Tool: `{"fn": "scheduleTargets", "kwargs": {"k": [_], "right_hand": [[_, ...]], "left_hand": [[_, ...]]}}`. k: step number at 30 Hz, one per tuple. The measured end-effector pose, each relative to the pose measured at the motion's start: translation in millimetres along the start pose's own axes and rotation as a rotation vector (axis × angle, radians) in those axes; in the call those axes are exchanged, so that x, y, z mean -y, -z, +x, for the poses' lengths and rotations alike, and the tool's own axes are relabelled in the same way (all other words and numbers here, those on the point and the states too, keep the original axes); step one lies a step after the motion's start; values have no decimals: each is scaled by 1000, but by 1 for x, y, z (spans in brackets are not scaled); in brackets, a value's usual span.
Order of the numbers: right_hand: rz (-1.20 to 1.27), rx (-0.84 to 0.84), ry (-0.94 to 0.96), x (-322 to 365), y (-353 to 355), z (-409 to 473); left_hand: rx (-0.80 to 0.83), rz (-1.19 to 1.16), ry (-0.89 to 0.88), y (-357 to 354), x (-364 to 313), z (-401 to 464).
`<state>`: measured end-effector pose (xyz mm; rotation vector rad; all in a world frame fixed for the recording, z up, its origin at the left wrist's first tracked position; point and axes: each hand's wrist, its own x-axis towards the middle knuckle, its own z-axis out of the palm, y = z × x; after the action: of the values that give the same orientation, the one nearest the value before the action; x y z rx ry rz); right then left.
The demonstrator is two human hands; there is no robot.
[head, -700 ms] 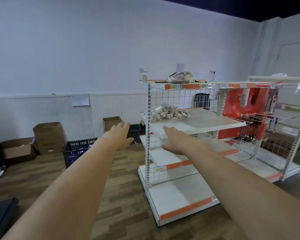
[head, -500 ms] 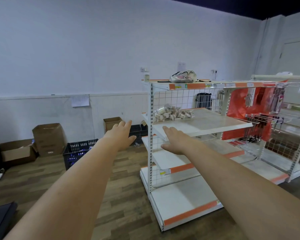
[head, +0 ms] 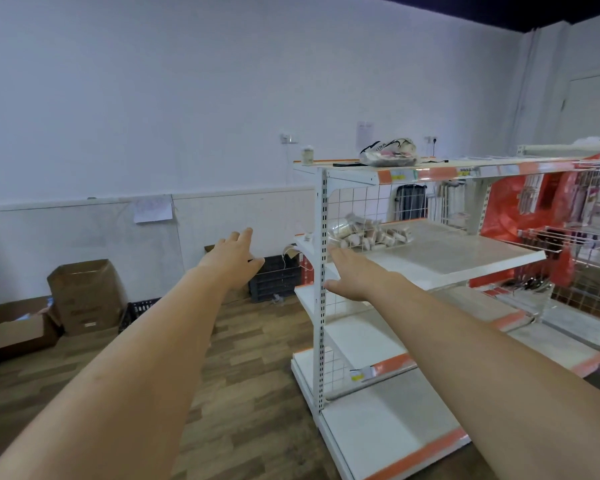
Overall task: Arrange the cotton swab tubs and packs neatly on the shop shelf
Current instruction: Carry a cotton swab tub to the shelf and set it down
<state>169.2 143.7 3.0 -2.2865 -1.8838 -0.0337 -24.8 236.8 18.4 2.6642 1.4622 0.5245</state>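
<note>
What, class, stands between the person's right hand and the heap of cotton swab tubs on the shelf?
The white upright post of the shelf unit stands between the right hand and the cotton swab tubs, which lie beyond it at the shelf's back corner by the wire grid. Reaching around the post from the shelf's open front looks unobstructed.

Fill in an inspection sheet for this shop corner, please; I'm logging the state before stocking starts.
Surface: the white shelf is mostly bare, on a rack with orange price strips.
Job's things: cotton swab tubs and packs lie in a loose heap at the shelf's back left corner, by the wire grid.
Clutter: a bag and a small jar sit on the top shelf.
Hands: left hand and right hand are stretched forward, fingers straight, holding nothing.
Cables: nothing seen clearly.
Surroundings: cardboard boxes and a dark crate on the wood floor by the wall.
</note>
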Motion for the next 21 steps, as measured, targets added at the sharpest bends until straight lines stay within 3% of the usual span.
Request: {"fn": "scheduleTargets", "kwargs": {"k": [7,21], "right_hand": [[2,-11,18,4,-18,75],[16,-77,-34,7,-25,261]], "left_hand": [[-5,-93,55,-19,35,61],[-50,-126,-12,-31,94,237]]}}
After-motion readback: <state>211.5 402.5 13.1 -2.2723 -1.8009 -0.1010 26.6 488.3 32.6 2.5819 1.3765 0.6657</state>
